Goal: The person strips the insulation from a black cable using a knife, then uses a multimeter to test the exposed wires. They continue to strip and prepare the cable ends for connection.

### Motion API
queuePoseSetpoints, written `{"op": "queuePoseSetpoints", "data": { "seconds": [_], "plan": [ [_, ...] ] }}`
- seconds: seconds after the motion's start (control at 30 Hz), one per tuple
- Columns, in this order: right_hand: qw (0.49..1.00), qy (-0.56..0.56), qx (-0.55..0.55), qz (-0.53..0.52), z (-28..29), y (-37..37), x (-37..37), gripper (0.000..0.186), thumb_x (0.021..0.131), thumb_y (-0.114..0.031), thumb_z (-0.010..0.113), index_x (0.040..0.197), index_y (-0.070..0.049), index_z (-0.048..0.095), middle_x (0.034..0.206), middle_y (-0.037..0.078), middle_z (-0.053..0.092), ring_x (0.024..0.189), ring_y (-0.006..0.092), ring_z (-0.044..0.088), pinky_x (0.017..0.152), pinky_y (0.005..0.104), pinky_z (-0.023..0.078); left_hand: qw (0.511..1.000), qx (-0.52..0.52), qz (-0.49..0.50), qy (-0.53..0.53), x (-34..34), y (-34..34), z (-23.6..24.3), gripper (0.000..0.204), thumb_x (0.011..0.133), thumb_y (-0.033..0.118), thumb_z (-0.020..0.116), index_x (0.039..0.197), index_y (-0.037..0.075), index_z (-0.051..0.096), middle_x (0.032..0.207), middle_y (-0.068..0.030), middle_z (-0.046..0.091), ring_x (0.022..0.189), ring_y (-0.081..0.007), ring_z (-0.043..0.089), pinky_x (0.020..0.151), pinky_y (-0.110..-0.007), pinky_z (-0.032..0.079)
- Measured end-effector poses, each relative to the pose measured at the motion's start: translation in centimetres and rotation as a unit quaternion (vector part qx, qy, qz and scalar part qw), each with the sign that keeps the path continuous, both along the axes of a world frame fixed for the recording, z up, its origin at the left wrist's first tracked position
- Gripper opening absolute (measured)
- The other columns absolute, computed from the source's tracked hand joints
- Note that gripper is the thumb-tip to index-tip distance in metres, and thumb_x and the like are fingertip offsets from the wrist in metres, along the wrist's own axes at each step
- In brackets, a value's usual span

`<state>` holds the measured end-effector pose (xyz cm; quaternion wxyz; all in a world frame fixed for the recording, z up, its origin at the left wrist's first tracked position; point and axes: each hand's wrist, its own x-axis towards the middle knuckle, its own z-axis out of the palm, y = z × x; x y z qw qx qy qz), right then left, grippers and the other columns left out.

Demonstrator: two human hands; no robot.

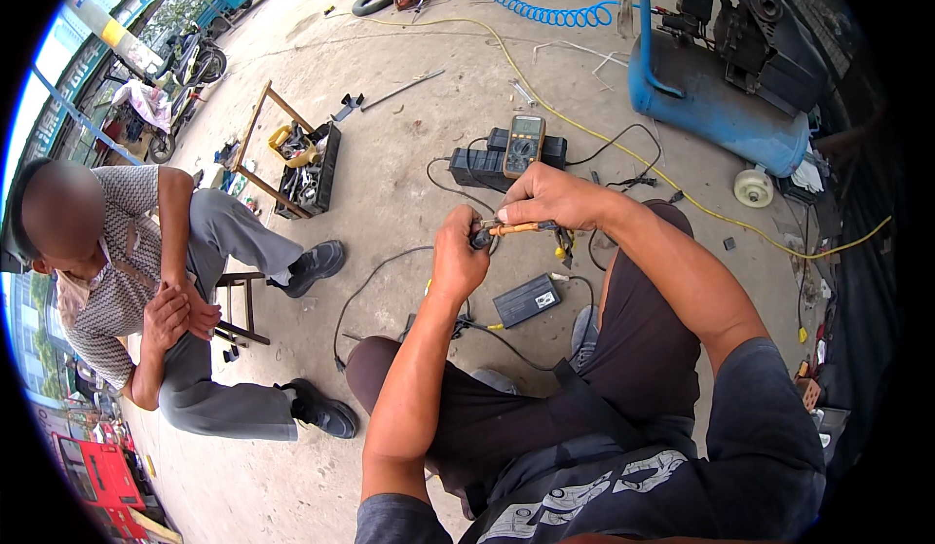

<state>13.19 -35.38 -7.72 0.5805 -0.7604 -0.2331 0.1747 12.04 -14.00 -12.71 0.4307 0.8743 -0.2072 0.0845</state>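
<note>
In front of my knees, my left hand is closed with a small black piece at its fingertips; its kind is too small to tell. My right hand meets it, thumb and fingers pinched near the end of a slim orange-handled tool. The tool lies crosswise under the right palm, partly hidden by the fingers. Just beyond the hands, a digital multimeter with a lit screen leans on black battery-like blocks. Below them on the ground lies a black charger-like box with cables.
A seated person is close on my left. Behind them stands a tool crate with a wooden handle. A blue air compressor is at far right. A yellow hose and black cables run over the concrete.
</note>
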Motion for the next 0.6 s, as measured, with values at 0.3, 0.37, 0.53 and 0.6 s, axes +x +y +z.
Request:
{"op": "queuePoseSetpoints", "data": {
  "seconds": [0.3, 0.37, 0.53, 0.6],
  "plan": [
    [1.0, 0.007, 0.014, -0.012, -0.61, 0.02, 0.1, 0.028, 0.089, -0.024, 0.069, 0.08, 0.003, 0.073, 0.061, -0.002, 0.056, 0.059, 0.0069, 0.044, 0.054, 0.0288, 0.035, 1.0, 0.002, 0.003, -0.001, -0.11, 0.07, 0.03, 0.017, 0.074, -0.008, 0.06, 0.083, 0.0, 0.048, 0.076, -0.0219, 0.053, 0.072, -0.0433, 0.051, 0.064, -0.045, 0.042],
    [1.0, 0.007, 0.011, -0.012, -0.56, -0.04, 0.09, 0.028, 0.089, -0.024, 0.069, 0.081, 0.003, 0.073, 0.061, -0.002, 0.055, 0.059, 0.007, 0.044, 0.054, 0.0289, 0.035, 1.0, 0.002, 0.004, 0.001, -0.1, 0.09, -0.02, 0.017, 0.075, -0.008, 0.06, 0.083, 0.0, 0.048, 0.076, -0.0221, 0.053, 0.072, -0.0434, 0.051, 0.064, -0.045, 0.042],
    [1.0, 0.018, 0.011, -0.018, -0.33, 0.01, 0.03, 0.028, 0.088, -0.024, 0.069, 0.082, 0.004, 0.073, 0.061, -0.001, 0.056, 0.06, 0.0073, 0.044, 0.054, 0.029, 0.036, 1.0, 0.002, 0.004, 0.005, -0.07, 0.1, 0.11, 0.015, 0.075, -0.007, 0.06, 0.081, -0.001, 0.048, 0.076, -0.0228, 0.053, 0.072, -0.044, 0.051, 0.064, -0.046, 0.042],
    [1.0, 0.022, 0.005, -0.02, -0.45, -0.03, 0.12, 0.028, 0.088, -0.023, 0.069, 0.082, 0.004, 0.073, 0.062, -0.001, 0.056, 0.06, 0.0075, 0.045, 0.054, 0.029, 0.036, 1.0, -0.001, 0.004, 0.005, -0.06, 0.11, 0.08, 0.014, 0.076, -0.007, 0.059, 0.081, -0.001, 0.048, 0.075, -0.023, 0.053, 0.072, -0.0442, 0.051, 0.064, -0.046, 0.042]
  ]
}}
